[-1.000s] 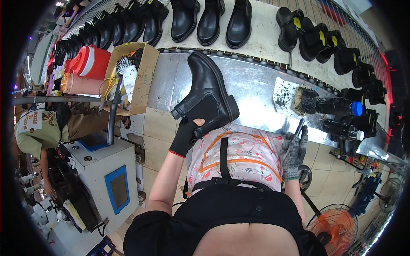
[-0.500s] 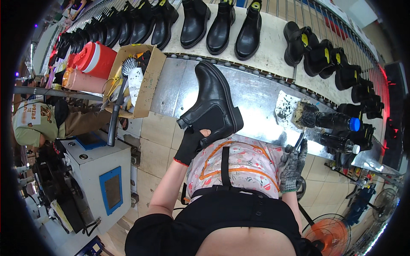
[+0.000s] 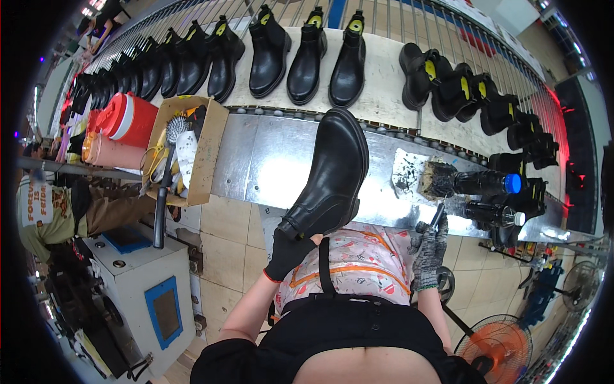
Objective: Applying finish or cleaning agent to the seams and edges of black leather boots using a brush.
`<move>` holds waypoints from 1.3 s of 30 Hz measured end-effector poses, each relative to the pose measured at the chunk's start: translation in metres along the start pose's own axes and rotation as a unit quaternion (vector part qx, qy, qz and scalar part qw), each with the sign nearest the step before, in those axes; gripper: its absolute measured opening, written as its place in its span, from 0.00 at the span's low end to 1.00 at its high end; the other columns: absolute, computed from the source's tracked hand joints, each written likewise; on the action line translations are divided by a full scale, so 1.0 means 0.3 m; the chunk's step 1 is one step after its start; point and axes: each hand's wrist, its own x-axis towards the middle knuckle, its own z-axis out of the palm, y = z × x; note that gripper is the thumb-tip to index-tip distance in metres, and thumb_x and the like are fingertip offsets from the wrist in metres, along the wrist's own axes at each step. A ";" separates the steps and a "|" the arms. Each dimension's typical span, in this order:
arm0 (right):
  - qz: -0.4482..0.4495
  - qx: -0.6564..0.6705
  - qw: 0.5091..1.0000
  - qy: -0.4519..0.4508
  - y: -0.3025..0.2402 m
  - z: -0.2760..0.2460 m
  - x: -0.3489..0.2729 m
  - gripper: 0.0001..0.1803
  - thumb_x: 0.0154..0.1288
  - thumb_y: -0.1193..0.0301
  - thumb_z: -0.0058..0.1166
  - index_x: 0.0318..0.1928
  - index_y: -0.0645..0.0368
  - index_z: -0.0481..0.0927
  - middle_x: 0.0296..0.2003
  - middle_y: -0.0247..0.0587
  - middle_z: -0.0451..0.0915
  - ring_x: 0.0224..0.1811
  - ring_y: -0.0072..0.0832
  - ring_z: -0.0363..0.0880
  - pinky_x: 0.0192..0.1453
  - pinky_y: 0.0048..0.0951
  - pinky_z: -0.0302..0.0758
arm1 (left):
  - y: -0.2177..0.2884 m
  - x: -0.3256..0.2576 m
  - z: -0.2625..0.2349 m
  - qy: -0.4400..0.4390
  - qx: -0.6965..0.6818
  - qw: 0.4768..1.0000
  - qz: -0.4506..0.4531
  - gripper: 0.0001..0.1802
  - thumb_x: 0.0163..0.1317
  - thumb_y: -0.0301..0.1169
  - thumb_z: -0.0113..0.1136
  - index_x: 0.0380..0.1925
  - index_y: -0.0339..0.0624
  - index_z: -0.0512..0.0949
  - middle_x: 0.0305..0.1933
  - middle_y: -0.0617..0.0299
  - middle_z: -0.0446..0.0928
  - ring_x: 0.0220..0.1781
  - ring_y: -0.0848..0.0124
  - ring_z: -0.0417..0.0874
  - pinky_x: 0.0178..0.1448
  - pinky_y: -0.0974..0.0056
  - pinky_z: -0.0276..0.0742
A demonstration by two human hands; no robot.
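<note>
Silver sheet metal tops the long, narrow bench (image 3: 275, 157) that crosses the head view. Well to the left of the bench is a boxy, pale grey machine cabinet (image 3: 137, 275) with blue-framed panels. Off the bench's left end are a round red plastic jug (image 3: 131, 118) with a white band and an open brown cardboard box (image 3: 209, 153); in the box lie a round dark-bristled brush (image 3: 176, 130) and yellow-handled scissors. Beyond the bench runs a curving row of shiny black ankle boots (image 3: 224, 64) on a pale surface.

At the bench's near side, the left hand (image 3: 286, 256), in a black glove with red trim and a bare thumb tip, is closed around the shaft end of a smooth black leather boot (image 3: 332, 173). That boot slants over the bench, toe toward the far edge; whether it touches the metal cannot be told.

The right hand (image 3: 430, 256), in a grey knit glove, is half curled by the bench's near edge, a slim dark stick-like tool (image 3: 439, 216) pinched in its fingers. On the bench past it lie a black-smeared white sheet (image 3: 404, 169), a dark crusted block (image 3: 438, 180), a blue-capped dark bottle (image 3: 480, 183) and a white-capped dark bottle (image 3: 489, 214).
</note>
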 end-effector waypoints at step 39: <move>-0.086 -0.020 0.996 -0.003 -0.041 -0.021 -0.022 0.10 0.65 0.75 0.50 0.45 0.57 0.67 0.35 0.43 0.78 0.16 0.18 0.70 0.16 0.19 0.69 | 0.167 0.075 0.051 0.002 -0.238 0.932 -0.273 0.24 0.60 0.38 0.55 0.51 0.31 0.69 0.38 0.47 0.80 0.33 0.62 0.85 0.29 0.70 0.84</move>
